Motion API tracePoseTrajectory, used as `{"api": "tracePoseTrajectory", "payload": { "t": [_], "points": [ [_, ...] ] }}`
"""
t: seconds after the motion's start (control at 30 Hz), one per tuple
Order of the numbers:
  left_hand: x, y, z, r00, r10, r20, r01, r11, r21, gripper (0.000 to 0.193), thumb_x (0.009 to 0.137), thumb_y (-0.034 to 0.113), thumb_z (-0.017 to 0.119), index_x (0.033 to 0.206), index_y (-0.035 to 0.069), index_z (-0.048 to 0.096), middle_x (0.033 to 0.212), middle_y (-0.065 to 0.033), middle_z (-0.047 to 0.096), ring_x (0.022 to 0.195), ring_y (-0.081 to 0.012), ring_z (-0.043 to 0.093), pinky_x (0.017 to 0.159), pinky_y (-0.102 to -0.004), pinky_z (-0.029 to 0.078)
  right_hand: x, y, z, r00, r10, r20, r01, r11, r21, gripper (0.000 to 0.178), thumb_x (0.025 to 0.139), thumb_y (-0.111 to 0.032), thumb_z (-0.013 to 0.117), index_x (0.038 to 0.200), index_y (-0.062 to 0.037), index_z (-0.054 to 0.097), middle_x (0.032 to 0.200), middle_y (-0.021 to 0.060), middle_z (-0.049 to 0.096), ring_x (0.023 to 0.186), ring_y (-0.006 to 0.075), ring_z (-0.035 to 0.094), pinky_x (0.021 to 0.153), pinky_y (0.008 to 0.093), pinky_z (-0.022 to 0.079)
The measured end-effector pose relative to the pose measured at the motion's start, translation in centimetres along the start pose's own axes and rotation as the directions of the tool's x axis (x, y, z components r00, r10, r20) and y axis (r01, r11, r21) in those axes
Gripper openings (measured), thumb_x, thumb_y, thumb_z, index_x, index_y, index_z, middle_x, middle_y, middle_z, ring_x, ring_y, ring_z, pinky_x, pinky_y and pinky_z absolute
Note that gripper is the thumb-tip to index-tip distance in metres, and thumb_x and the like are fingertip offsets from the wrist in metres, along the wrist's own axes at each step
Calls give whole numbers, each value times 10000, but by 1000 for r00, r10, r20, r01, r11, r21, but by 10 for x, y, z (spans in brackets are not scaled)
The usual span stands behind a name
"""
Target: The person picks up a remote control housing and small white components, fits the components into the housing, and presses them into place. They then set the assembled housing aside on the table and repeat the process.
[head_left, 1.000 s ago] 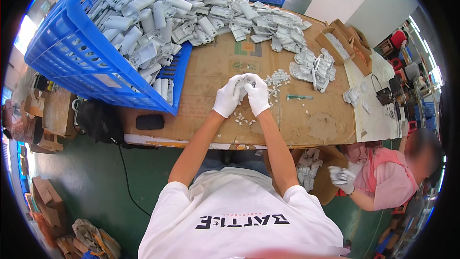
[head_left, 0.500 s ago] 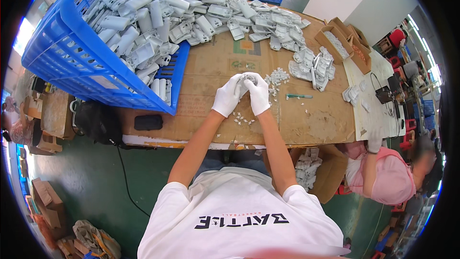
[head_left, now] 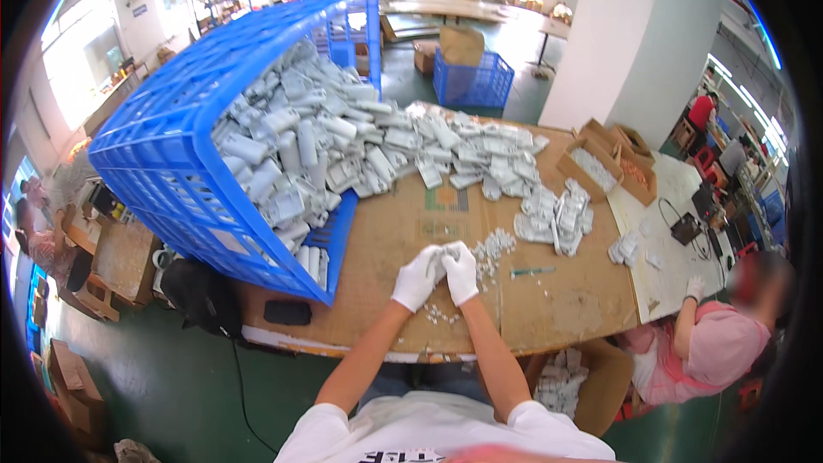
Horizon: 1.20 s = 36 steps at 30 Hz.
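My left hand (head_left: 416,281) and my right hand (head_left: 461,273), both in white gloves, meet over the cardboard-covered table (head_left: 377,249). Their fingers are closed around a pale grey-white plastic part (head_left: 445,255), mostly hidden by the gloves. Small white plastic bits (head_left: 495,247) are heaped just right of my right hand, and more scraps lie below the hands. A slim green tool (head_left: 532,272) rests farther right. Beyond my hands spreads a big pile of white plastic casings (head_left: 480,154), with a smaller stack of casings (head_left: 557,219) at its right end.
At left a tipped blue crate (head_left: 163,180) spills casings onto the table. A dark pouch (head_left: 287,313) sits near the front edge. Small cardboard boxes (head_left: 591,163) stand at far right. A co-worker in pink (head_left: 711,343) sits at right, beside an open carton (head_left: 604,386) below the table.
The view has tilted up, so the table and hands appear lower and more of the room shows. Both hands stay together around the part. The co-worker's gloved hand has shifted.
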<state>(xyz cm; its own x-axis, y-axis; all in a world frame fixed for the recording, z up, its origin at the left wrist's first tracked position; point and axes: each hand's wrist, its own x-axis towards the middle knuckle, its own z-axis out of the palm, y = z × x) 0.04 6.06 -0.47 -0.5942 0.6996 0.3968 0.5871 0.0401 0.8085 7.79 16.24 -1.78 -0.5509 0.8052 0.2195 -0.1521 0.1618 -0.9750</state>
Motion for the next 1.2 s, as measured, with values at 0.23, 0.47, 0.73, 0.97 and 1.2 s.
{"api": "tracePoseTrajectory", "payload": {
  "t": [0.23, 0.47, 0.73, 0.97, 1.2],
  "points": [
    [3, 6, -11, 974, -175, 142, 188, 979, -81, 316, 962, 184, 535, 1274, 140, 543, 1103, -203, 662, 1027, -391, 640, 839, -453, 538, -1, -15, 3, 998, -39, -39, 36, 996, -84, 64, 764, 14, 536, 805, -11, 579, 692, 2, 556, 652, 79, 491, 593, 258, 430],
    [10, 7, -11, 980, -148, 136, 162, 982, -100, 334, 947, 135, 548, 1281, 145, 535, 1071, -206, 677, 979, -383, 667, 804, -440, 547, 1, -19, 9, 997, -58, -58, 54, 996, -65, 69, 778, 23, 539, 832, 0, 576, 712, 5, 565, 665, 80, 500, 604, 258, 439],
    [6, 5, -13, 989, -102, 104, 114, 986, -121, 320, 948, 122, 538, 1268, 133, 544, 1026, -208, 689, 886, -360, 697, 727, -413, 557, -2, -23, 8, 997, -47, -54, 43, 996, -78, 68, 772, 31, 545, 822, -8, 571, 701, 10, 564, 656, 87, 509, 607, 265, 446],
    [2, 17, -18, 959, -204, 195, 236, 959, -159, 321, 938, 102, 538, 1258, 124, 549, 999, -209, 692, 837, -330, 710, 742, -405, 559, -4, -11, 5, 994, -87, -68, 80, 992, -102, 70, 773, 12, 552, 832, -11, 582, 696, 25, 574, 651, 95, 516, 606, 274, 450],
    [23, -17, -8, 984, -91, 156, 150, 895, -421, 352, 898, 77, 585, 1248, 48, 575, 1050, -79, 701, 987, -157, 658, 865, -304, 528, -5, -20, 13, 964, -208, -165, 169, 960, -225, 226, 784, -34, 584, 1001, -38, 646, 839, 134, 689, 770, 250, 684, 714, 367, 533]
  ]
}}
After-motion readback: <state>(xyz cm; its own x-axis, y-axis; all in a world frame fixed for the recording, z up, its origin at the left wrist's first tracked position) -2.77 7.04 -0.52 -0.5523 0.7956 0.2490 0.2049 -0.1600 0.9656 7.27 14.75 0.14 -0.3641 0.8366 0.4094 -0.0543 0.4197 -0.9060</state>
